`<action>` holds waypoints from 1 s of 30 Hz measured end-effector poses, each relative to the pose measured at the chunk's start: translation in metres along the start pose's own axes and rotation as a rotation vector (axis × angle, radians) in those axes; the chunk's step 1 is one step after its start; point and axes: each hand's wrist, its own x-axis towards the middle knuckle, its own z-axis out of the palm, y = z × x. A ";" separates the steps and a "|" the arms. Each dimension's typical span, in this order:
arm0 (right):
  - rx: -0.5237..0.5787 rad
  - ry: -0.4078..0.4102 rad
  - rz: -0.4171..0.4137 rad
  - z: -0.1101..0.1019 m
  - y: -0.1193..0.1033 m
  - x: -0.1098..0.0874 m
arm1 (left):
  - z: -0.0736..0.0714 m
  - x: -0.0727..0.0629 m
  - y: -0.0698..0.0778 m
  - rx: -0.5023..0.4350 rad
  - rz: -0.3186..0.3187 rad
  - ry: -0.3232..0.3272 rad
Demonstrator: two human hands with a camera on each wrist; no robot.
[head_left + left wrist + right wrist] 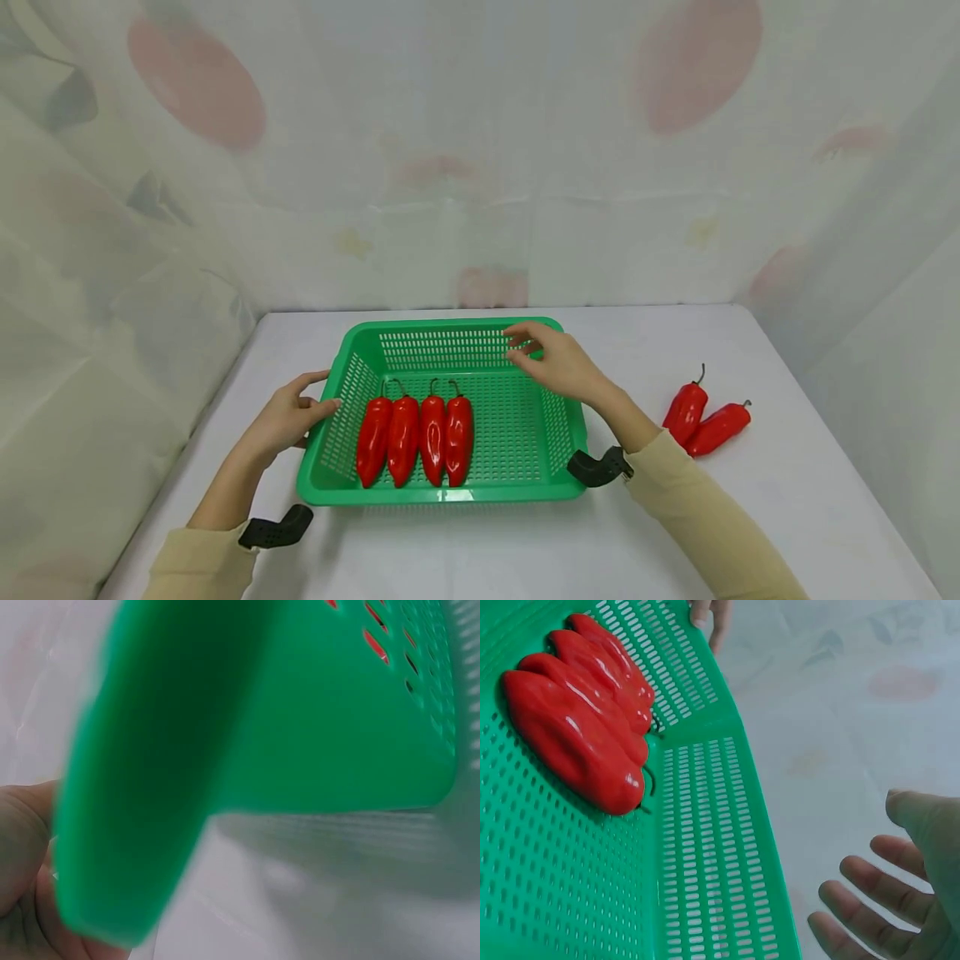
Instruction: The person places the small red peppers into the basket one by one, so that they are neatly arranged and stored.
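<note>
A green plastic basket (510, 492) with slotted walls holds several red peppers (403, 437), side by side in its left half with stems toward the back. My left hand (288, 414) grips the basket's left rim, thumb over the edge and fingers along the outside. Much of that hand is hidden behind the blurred green rim (142, 772) in the left wrist view. Above the basket's back right part, my right hand (558, 362) hovers with nothing in it. Its fingers (877, 889) are spread and loosely bent in the right wrist view, apart from the rim.
Two more red peppers (718, 429) lie together on the white table (795, 500), right of the basket and beyond the right forearm. A pale patterned curtain (450, 233) hangs along the table's back and sides. Each wrist carries a black camera mount (277, 529).
</note>
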 end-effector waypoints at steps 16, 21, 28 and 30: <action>0.072 0.213 0.025 -0.018 0.026 -0.036 | 0.000 -0.001 0.001 -0.008 -0.005 -0.001; 0.067 0.299 0.066 -0.025 0.032 -0.048 | 0.000 0.000 0.000 -0.011 -0.004 0.000; 0.035 0.435 0.078 -0.033 0.043 -0.064 | 0.001 -0.001 0.001 -0.014 -0.002 -0.002; 0.039 0.472 0.085 -0.036 0.046 -0.068 | 0.000 -0.001 0.001 -0.012 0.000 -0.003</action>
